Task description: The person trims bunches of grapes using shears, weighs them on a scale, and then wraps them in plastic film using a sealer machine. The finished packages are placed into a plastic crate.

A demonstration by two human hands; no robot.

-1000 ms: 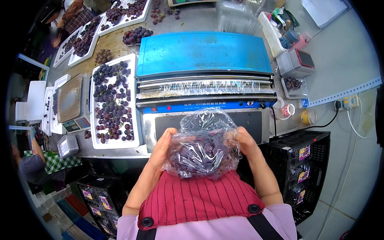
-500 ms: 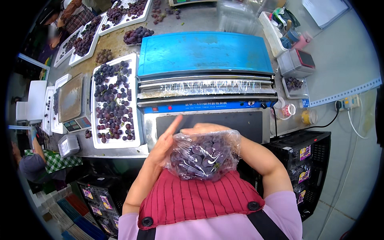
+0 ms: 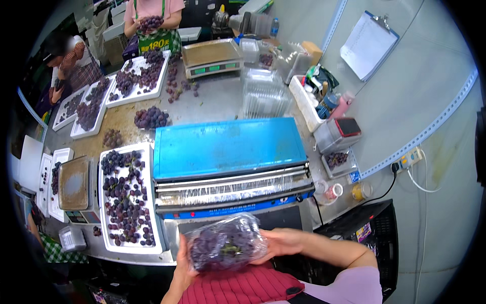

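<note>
A pack of dark grapes wrapped in clear cling film [image 3: 226, 247] is held up in front of my apron, just before the film wrapper. My left hand [image 3: 185, 263] grips its left end, while my right hand [image 3: 283, 243] has hold of the right end; part of the right fingers is behind the pack. Film looks bunched and shiny over the grapes, and a green stem shows through it. Beyond the pack stands the film wrapper [image 3: 228, 144], with a blue lid and a strip of film along its front.
Left of the wrapper lies a white tray [image 3: 156, 240] of loose grapes, with a scale [image 3: 74, 182] beside it. Clear plastic boxes [image 3: 264, 96] are stacked behind. Jars [image 3: 362, 191] and a black cable stand to the right. Across the table, a co-worker's hands [image 3: 147, 23] hold grapes.
My view has tilted up, showing more of the far table. My right hand has come from behind the pack to its right end; my left forefinger, stretched out before, now lies against the pack.
</note>
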